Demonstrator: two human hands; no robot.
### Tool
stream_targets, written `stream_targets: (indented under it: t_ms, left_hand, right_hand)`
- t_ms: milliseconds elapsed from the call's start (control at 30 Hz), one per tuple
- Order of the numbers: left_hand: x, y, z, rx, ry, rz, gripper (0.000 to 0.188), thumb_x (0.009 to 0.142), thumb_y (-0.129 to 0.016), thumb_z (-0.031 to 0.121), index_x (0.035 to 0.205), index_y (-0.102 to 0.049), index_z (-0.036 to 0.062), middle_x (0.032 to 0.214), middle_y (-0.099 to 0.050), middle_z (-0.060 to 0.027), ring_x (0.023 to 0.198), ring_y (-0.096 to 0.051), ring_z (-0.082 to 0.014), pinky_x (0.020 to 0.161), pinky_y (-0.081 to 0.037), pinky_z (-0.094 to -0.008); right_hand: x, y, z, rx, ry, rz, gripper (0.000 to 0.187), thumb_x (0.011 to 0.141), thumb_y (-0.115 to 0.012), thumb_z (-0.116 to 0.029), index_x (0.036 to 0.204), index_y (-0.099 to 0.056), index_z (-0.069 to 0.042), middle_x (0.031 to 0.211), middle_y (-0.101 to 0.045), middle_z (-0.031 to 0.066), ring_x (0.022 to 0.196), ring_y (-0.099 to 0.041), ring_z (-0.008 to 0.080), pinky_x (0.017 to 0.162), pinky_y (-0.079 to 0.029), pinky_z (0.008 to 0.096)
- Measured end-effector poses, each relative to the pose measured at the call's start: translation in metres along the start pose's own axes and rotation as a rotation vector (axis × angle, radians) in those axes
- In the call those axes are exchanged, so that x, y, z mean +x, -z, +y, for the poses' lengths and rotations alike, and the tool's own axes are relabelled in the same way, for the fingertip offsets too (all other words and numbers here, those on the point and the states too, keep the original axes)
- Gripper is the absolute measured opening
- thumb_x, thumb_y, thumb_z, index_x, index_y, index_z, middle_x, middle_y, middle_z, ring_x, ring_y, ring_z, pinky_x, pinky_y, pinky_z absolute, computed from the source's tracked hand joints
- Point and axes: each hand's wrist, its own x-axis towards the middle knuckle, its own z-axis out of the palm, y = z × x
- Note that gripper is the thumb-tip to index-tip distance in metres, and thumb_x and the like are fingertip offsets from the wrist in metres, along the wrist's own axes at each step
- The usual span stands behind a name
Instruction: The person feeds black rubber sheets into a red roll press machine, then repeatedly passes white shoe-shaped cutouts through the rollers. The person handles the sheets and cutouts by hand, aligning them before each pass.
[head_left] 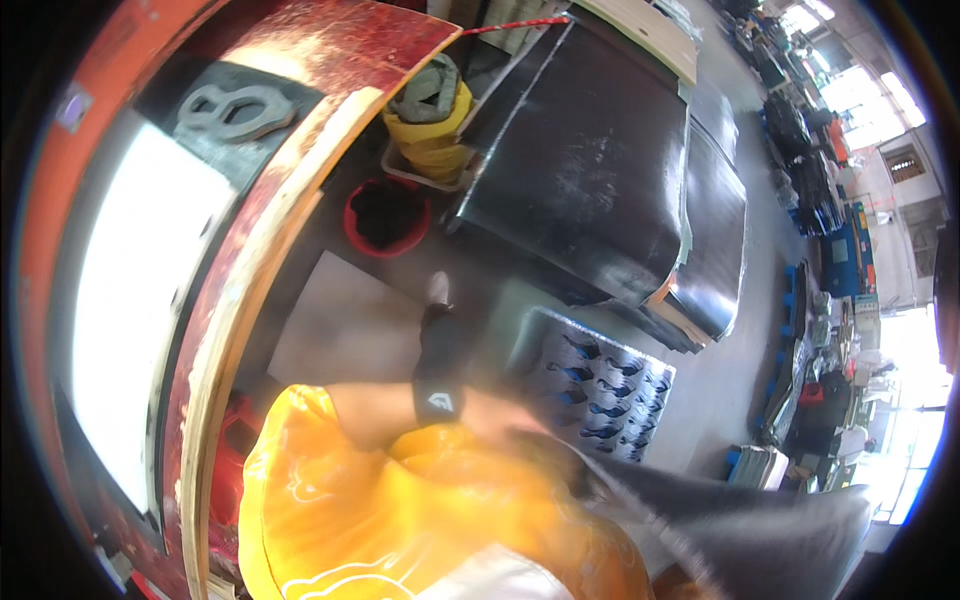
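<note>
My left hand (500,415), with a black band on its wrist, reaches across in front of my yellow top (420,500). Motion smears its fingers, which close on the corner of a large black sheet (760,525). From there the sheet sweeps to the lower right, raised and bent, with a pale edge along its near side. My right hand does not show. Beyond my left hand lies a panel with cut-out dark curved shapes (605,390). Farther off is a wide stack of glossy black sheets (590,150).
A worn red machine table (225,270) with a wooden edge stands at the left, bearing a grey metal piece (235,110). Near it are a red bucket (388,217), a yellow sack (430,135) and a pale board (345,320) on the floor. Stacked materials (800,170) line the right.
</note>
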Motion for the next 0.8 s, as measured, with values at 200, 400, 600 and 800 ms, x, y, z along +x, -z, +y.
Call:
stream_targets:
  t_ms: [200, 400, 600, 800]
  left_hand:
    - [-0.032, -0.051, 0.035, 0.216, 0.044, 0.705, 0.029, 0.092, -0.062, 0.029, 0.107, -0.065, 0.0047, 0.096, -0.068, -0.0176, 0.085, -0.067, -0.0324, 0.072, -0.052, -0.0382]
    - [-0.098, -0.086, 0.091, 0.21, 0.086, 0.732, 0.024, 0.092, -0.062, 0.02, 0.104, -0.065, 0.0003, 0.095, -0.069, -0.0176, 0.081, -0.067, -0.0288, 0.073, -0.052, -0.0364]
    - [-0.197, -0.204, 0.132, -0.04, -0.193, 1.475, 0.035, 0.088, -0.065, 0.007, 0.12, -0.057, -0.002, 0.113, -0.063, -0.007, 0.102, -0.057, -0.0152, 0.089, -0.047, -0.0326]
    - [-0.27, -0.343, 0.152, -0.016, -0.128, 2.555, 0.04, 0.092, -0.06, 0.022, 0.124, -0.054, -0.0013, 0.111, -0.063, -0.0054, 0.101, -0.059, -0.0163, 0.093, -0.044, -0.031]
  right_hand:
    - [0.063, -0.009, -0.098, 0.227, 0.273, -0.102, 0.029, 0.096, -0.051, -0.02, 0.116, -0.059, -0.002, 0.116, -0.061, 0.0111, 0.11, -0.055, 0.0225, 0.096, -0.041, 0.0381]
    - [0.12, -0.103, -0.307, 0.714, 0.666, -0.38, 0.03, 0.096, -0.051, -0.021, 0.118, -0.059, -0.002, 0.119, -0.061, 0.0118, 0.115, -0.055, 0.0232, 0.1, -0.04, 0.0394]
    - [-0.023, -0.248, -0.597, 1.394, 1.179, -1.543, 0.032, 0.097, -0.05, -0.022, 0.121, -0.06, -0.002, 0.123, -0.061, 0.0125, 0.12, -0.054, 0.024, 0.105, -0.039, 0.0407]
    - [-0.269, -0.431, -0.561, 0.742, 1.173, -1.547, 0.031, 0.094, -0.058, -0.026, 0.114, -0.063, -0.003, 0.108, -0.065, 0.0046, 0.099, -0.059, 0.0126, 0.086, -0.047, 0.0287]
